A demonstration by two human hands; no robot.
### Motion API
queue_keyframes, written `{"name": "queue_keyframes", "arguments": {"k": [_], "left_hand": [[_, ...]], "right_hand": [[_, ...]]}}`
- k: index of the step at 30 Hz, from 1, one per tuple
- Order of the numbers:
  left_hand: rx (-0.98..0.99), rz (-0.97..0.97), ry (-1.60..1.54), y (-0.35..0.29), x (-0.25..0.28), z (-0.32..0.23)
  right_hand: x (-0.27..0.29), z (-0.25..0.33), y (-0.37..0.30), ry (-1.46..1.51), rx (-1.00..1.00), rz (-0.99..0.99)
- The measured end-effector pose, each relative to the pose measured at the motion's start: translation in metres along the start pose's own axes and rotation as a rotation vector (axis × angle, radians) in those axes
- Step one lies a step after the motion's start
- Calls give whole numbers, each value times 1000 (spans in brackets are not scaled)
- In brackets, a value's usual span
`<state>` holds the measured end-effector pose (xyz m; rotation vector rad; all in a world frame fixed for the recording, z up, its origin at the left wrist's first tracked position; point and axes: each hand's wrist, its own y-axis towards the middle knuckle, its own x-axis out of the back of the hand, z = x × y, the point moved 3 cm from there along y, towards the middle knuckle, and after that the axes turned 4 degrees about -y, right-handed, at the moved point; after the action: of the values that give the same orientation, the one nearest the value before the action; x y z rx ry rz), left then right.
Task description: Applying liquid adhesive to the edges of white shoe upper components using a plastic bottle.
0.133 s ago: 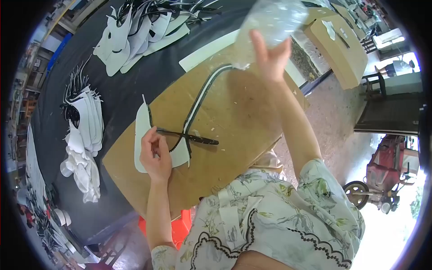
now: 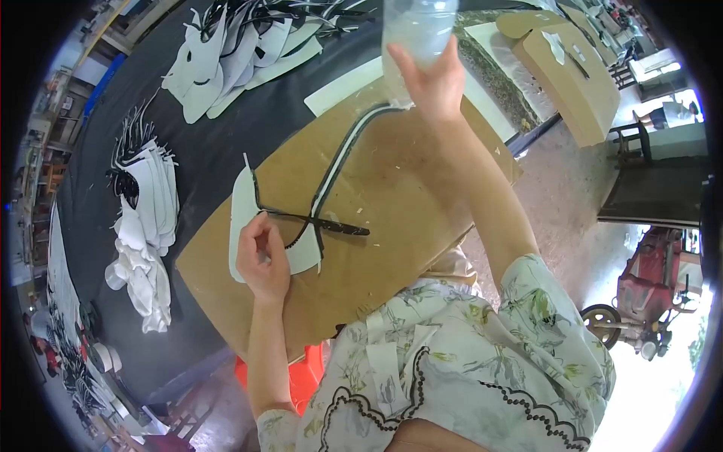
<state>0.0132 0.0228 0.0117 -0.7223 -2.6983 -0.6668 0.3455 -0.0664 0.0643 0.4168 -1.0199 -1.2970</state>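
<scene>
In my right hand is a clear plastic bottle, gripped from the near side. Its lower end is at the far tip of a black strip with a white centre line, which curves across a brown board. A flat white cut piece with black edging lies on the board's left part. Over this piece my left hand is closed, fingertips at the thin end of a dark line; what they pinch is hidden. Right of that hand, a slim black tool crosses the strip.
Stacked white pieces with black straps lie at the far left on a black table cover. Another stack and crumpled white cloth are nearer. Cardboard stands far right. A red stool is below the board.
My right hand has shifted left with the bottle, which now stands more upright in the view. My left hand stays at the white piece.
</scene>
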Motion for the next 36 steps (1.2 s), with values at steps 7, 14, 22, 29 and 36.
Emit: {"name": "queue_keyframes", "arguments": {"k": [7,14,22,29,36], "left_hand": [[-475,315,395,16,-21,-29],[-566,310,320,15,-9,-25],[158,-496,-657,25,30,5],[-6,-415,-581,15,33,19],[152,-275,-381,21,32,26]], "right_hand": [[-6,56,-43,284,-104,50],[-15,115,-80,464,-8,239],[20,159,-129,542,25,483],[31,142,-105,868,-422,464],[22,148,-111,779,-239,653]]}}
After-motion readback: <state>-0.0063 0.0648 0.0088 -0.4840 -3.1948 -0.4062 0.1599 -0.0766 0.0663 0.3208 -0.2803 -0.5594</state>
